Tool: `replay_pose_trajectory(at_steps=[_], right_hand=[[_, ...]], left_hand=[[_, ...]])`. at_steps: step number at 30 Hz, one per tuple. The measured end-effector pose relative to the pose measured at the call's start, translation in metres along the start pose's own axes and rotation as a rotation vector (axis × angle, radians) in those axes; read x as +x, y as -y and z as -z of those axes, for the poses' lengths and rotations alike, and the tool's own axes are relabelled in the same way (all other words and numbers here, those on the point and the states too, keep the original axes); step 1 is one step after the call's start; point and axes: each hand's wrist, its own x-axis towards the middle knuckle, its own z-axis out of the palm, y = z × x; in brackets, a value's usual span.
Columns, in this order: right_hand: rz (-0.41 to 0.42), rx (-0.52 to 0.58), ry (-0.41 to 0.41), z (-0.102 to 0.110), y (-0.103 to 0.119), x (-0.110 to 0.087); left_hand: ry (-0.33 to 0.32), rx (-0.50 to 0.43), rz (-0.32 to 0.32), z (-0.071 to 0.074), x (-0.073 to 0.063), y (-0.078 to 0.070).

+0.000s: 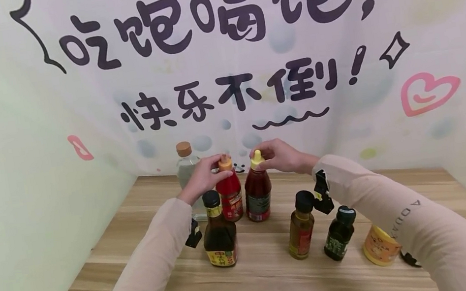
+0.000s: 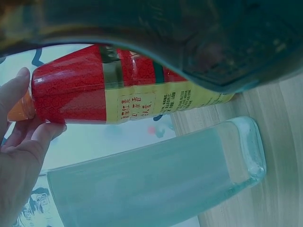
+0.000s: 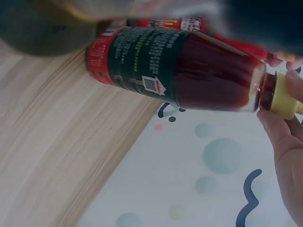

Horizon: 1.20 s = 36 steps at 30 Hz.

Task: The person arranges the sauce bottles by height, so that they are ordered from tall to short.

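Note:
My left hand [image 1: 202, 175] grips a red ketchup-like squeeze bottle [image 1: 231, 196] by its orange cap [image 2: 21, 109], thumb and fingers on either side. The yellow label on this bottle shows in the left wrist view. With my right hand [image 1: 283, 156] I hold a dark red sauce bottle [image 1: 259, 197] around its yellow cap [image 3: 285, 97]. Its dark green label [image 3: 144, 61] faces the right wrist camera. Both bottles stand upright, side by side, at the back of the table.
A clear bottle [image 1: 185, 164] with a brown cap stands behind my left hand. In front is a dark soy-sauce-like bottle [image 1: 219, 234]. To the right are an oil bottle [image 1: 302, 232], a small dark bottle [image 1: 339, 235] and a yellow tub [image 1: 380, 246]. A printed cloth [image 1: 212, 64] hangs behind.

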Motion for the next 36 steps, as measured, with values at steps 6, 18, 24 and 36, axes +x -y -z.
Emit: replay_pose_trajectory(at_steps=[6,18,24,36], right_hand=[[-0.044,0.01,-0.003,-0.003,-0.001,0.005],[-0.071,0.064,0.085,-0.002,-0.002,-0.003],[-0.084,0.058,0.102,0.001,0.0,-0.003],[-0.102,0.067,0.147,0.009,0.004,-0.011]], left_hand=[[-0.009,0.022,0.019,0.001,0.0,-0.001],[0.012,0.018,0.062,0.001,0.0,-0.008],[0.041,0.034,0.084,0.002,0.001,-0.012],[0.085,0.013,0.077,0.008,-0.001,-0.014]])
